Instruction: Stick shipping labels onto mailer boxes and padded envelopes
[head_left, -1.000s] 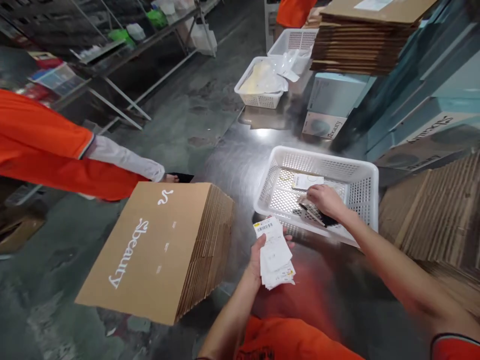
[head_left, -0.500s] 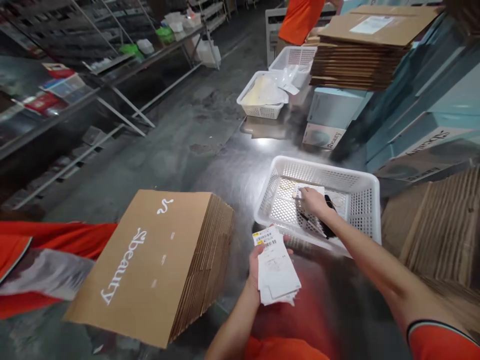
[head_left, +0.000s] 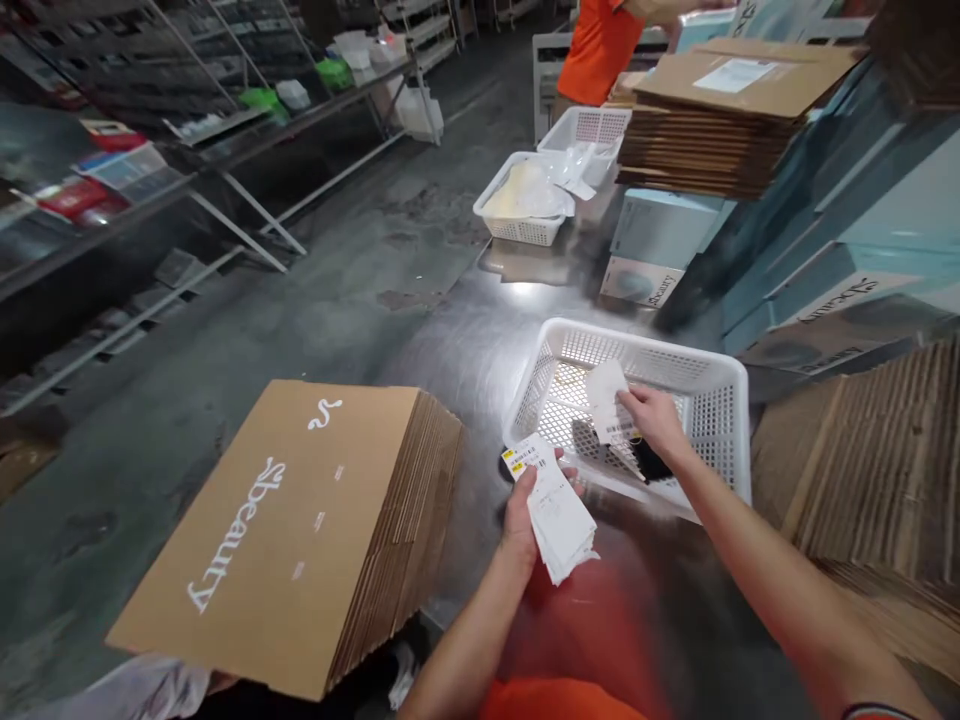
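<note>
Nearest, a loose stack of printed slips [head_left: 562, 522] is held in the left hand [head_left: 520, 515] over the counter [head_left: 469, 340]. Just beyond, a single slip [head_left: 606, 390] that was lying in the white basket [head_left: 738, 430] has been lifted and is pinched by the right hand [head_left: 658, 425], so paper is now held in both hands; farther off, a smaller basket [head_left: 529, 232] is set down.

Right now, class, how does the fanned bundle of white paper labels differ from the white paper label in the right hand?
The paper bundle shows several overlapping sheets; the paper label looks like one. The paper bundle's visible barcodes sit at its far end; the paper label's sits at its near end. The left hand grips the paper bundle; the right hand holds the paper label over the white plastic basket. Both are white and carry barcodes.
</note>
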